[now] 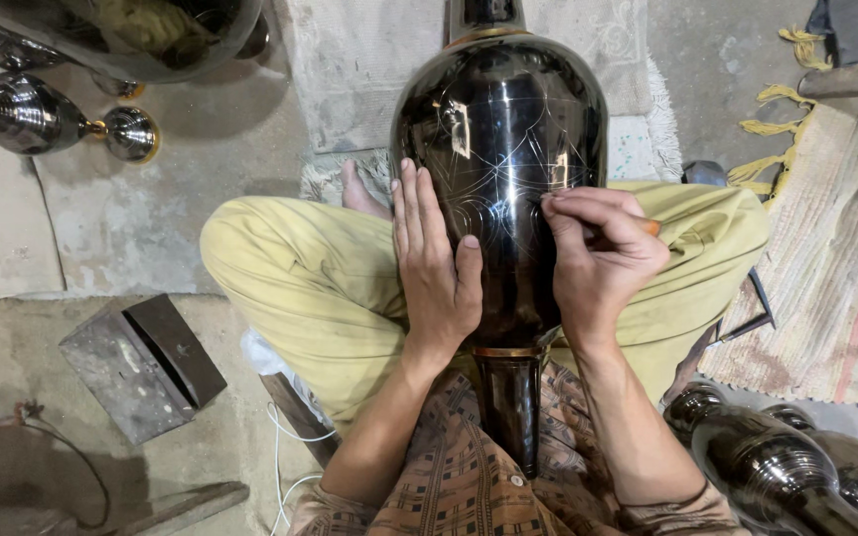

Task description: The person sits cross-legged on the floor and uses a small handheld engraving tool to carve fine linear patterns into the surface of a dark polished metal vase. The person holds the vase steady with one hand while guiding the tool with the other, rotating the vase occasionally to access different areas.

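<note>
Fingers of the right hand (603, 260) were pinched narrowly around a slim engraving tool (647, 227), its orange-brown end showing past the knuckles and its tip set against the dark glossy vase (499, 139). The left hand (437, 268) lay flat on the vase's side, fingers straight and close together, thumb spread across the belly, holding nothing. Fine scratched lines, arcs and crossing curves, covered the vase's shoulder. The vase rested lengthwise in the seated person's lap, its narrow neck (508, 397) toward the checked shirt (469, 486) and its other end pointing away, between knees in yellow-green trousers (320, 288). A bare foot (357, 194) showed beside the vase. A grey metal box (141, 362) lay on the concrete floor at left; similar polished vessels (777, 467) lay at lower right and upper left. A striped rug (836, 248) lay at right.
</note>
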